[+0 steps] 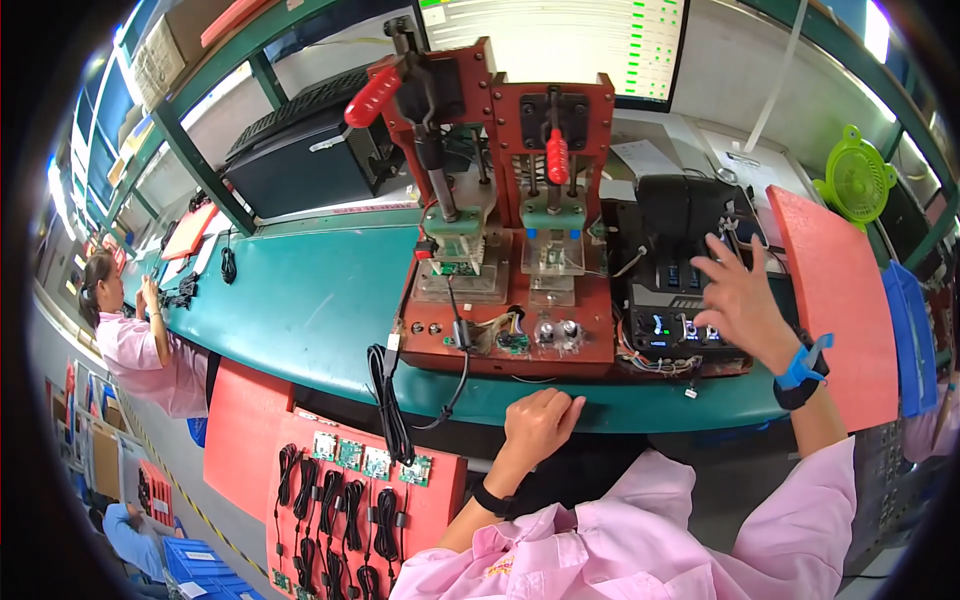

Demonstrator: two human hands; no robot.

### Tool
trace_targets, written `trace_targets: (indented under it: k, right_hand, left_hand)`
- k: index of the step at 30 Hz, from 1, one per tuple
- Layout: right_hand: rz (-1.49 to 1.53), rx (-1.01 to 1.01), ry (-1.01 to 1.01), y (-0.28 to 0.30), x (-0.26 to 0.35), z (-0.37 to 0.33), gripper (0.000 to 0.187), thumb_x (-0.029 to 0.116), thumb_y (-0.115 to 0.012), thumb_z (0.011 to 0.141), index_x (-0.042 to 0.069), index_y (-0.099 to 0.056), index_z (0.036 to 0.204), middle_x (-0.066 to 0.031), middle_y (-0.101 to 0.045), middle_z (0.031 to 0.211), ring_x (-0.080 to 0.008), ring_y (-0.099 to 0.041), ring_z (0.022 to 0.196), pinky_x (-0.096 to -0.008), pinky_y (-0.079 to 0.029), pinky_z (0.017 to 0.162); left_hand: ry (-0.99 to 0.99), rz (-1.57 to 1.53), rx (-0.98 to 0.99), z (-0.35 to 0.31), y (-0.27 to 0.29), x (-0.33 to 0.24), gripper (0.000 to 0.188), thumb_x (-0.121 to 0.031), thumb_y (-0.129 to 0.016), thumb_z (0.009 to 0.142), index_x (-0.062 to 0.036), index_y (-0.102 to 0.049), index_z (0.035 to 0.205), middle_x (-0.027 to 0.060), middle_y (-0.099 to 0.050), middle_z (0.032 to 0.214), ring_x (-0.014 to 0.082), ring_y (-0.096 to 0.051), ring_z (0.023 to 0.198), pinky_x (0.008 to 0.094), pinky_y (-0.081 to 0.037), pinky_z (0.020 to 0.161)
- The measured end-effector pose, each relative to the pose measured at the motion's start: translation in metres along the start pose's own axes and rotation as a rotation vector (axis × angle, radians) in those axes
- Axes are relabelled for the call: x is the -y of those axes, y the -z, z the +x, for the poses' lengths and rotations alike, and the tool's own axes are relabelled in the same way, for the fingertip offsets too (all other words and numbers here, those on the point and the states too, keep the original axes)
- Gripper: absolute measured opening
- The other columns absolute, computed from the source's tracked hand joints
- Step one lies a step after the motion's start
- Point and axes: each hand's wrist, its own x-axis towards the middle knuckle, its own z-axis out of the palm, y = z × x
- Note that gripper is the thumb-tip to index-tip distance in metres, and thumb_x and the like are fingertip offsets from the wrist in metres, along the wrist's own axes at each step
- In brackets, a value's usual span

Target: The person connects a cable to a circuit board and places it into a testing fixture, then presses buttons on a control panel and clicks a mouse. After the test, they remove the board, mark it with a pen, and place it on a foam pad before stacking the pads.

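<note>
My left hand (540, 428) is closed in a loose fist at the front edge of the green bench, and nothing shows sticking out of it. My right hand (738, 300) has its fingers spread and holds nothing. It is over the right side of a black control box (680, 325) with lit displays and knobs. Between and beyond my hands stands a red test fixture (510, 320) with two toggle clamps. Their red handles, one at the left (372, 97) and one at the right (557, 157), stick out. A green circuit board (455, 268) sits under the left clamp.
At lower left, a pink foam board (240, 420) and several coiled black cables (353, 515) with circuit boards. One black cable (390, 400) hangs over the bench edge. A monitor (560, 45) stands behind. A green fan (858, 177) is at right. Another person (140, 340) works at far left.
</note>
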Motion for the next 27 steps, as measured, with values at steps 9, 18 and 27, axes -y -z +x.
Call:
trace_targets:
  k: [9, 18, 27]
  right_hand:
    - [-0.128, -0.009, 0.043, -0.013, -0.004, -0.033, 0.017, 0.021, -0.065, 0.067, 0.004, -0.062, 0.068, -0.0060, -0.053, 0.110, -0.0259, -0.035, 0.120, -0.0616, -0.016, 0.097]
    - [-0.081, 0.011, -0.031, -0.022, -0.028, -0.053, 0.020, 0.022, -0.066, 0.066, 0.003, -0.063, 0.069, -0.0069, -0.054, 0.107, -0.0259, -0.036, 0.120, -0.0598, -0.016, 0.097]
    - [0.118, -0.180, -0.105, -0.028, -0.058, -0.029, 0.028, 0.011, -0.065, 0.065, 0.005, -0.056, 0.091, -0.0153, -0.053, 0.102, -0.0348, -0.046, 0.100, -0.0414, -0.036, 0.087]
  left_hand:
    - [0.024, 0.001, -0.010, 0.001, 0.000, -0.003, 0.026, -0.008, -0.066, 0.070, -0.0051, -0.045, 0.055, 0.0078, -0.043, 0.050, 0.0262, -0.046, 0.044, 0.0338, -0.035, 0.040]
    - [0.037, 0.057, -0.003, 0.002, -0.002, -0.006, 0.027, -0.009, -0.066, 0.070, -0.0055, -0.043, 0.055, 0.0080, -0.042, 0.050, 0.0264, -0.045, 0.043, 0.0343, -0.034, 0.039]
    - [0.075, 0.093, -0.054, -0.002, -0.002, -0.002, 0.031, -0.015, -0.064, 0.072, -0.0063, -0.041, 0.053, 0.0083, -0.043, 0.050, 0.0262, -0.047, 0.045, 0.0357, -0.037, 0.040]
